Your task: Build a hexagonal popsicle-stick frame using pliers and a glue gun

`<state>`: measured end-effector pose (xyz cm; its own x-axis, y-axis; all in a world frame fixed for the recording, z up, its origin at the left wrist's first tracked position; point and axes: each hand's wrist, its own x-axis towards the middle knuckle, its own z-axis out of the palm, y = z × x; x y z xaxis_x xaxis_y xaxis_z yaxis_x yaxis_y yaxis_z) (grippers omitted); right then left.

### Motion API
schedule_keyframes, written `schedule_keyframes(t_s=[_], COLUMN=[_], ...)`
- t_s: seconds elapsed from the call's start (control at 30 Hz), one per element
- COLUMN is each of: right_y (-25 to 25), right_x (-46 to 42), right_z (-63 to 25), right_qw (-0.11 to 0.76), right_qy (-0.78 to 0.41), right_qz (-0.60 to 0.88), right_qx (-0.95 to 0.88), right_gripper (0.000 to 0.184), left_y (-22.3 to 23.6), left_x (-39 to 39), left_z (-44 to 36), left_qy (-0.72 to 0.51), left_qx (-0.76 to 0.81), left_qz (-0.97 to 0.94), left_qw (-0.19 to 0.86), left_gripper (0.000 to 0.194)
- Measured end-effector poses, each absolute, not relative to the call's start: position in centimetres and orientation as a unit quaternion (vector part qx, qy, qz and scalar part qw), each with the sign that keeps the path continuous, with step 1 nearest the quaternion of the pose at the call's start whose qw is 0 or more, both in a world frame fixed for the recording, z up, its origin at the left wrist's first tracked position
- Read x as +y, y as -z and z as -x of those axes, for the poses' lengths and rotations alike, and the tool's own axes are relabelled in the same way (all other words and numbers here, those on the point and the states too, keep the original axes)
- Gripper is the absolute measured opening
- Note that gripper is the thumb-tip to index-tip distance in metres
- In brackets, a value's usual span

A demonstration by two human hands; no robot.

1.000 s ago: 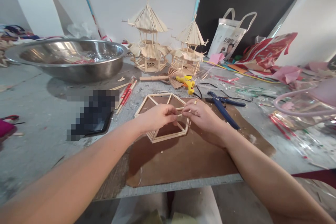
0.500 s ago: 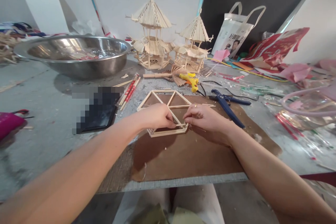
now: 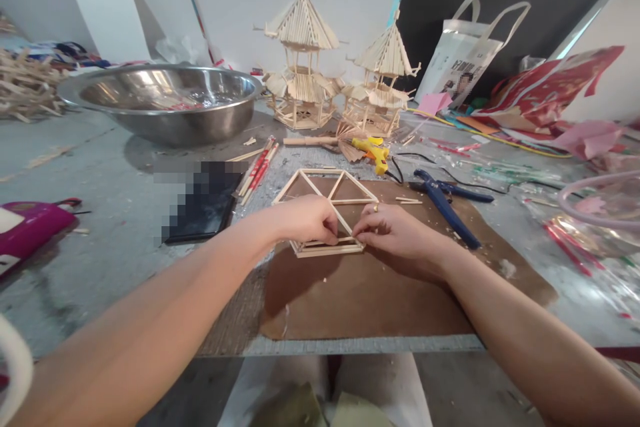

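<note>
A hexagonal frame of thin wooden sticks point(image 3: 320, 190) lies flat on a brown board point(image 3: 380, 293) at the table's near edge. My left hand point(image 3: 307, 219) and my right hand point(image 3: 393, 232) meet over the frame's near side. Both pinch a short wooden stick point(image 3: 344, 239) between fingertips and hold it down against the frame's inner spokes. A ring shows on my right hand.
Blue pliers point(image 3: 447, 203) and a yellow glue gun point(image 3: 373, 150) lie behind the board. Two stick pagodas point(image 3: 305, 67) stand at the back, a steel bowl point(image 3: 165, 100) at the left, a dark phone point(image 3: 205, 203) beside red-wrapped chopsticks point(image 3: 257, 170). Bags and plastic clutter fill the right.
Both hands have come down from above the frame's middle to its near side, carrying the short stick with them. The view has shifted slightly left.
</note>
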<state>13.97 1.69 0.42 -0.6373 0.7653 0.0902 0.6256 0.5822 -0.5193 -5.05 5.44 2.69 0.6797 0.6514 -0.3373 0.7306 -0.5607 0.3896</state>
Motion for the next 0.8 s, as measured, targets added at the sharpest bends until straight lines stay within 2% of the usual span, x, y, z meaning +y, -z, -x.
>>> schedule_keyframes(t_s=[0.53, 0.67, 0.8], right_y=[0.2, 0.5, 0.6], right_x=[2.0, 2.3, 2.6], right_z=[-14.4, -14.8, -15.0], right_qw=[0.193, 0.250, 0.243], right_qy=[-0.278, -0.286, -0.286], right_qz=[0.396, 0.443, 0.482], right_qx=[-0.854, -0.811, -0.791], right_gripper=[0.033, 0.030, 0.026], left_y=[-2.7, -2.8, -2.8], left_x=[5.5, 5.5, 5.6], left_z=[5.2, 5.2, 5.3], left_qy=[0.081, 0.093, 0.096], left_qx=[0.384, 0.387, 0.375], left_qz=[-0.881, -0.880, -0.886], left_qw=[0.266, 0.259, 0.256], left_gripper=[0.019, 0.019, 0.018])
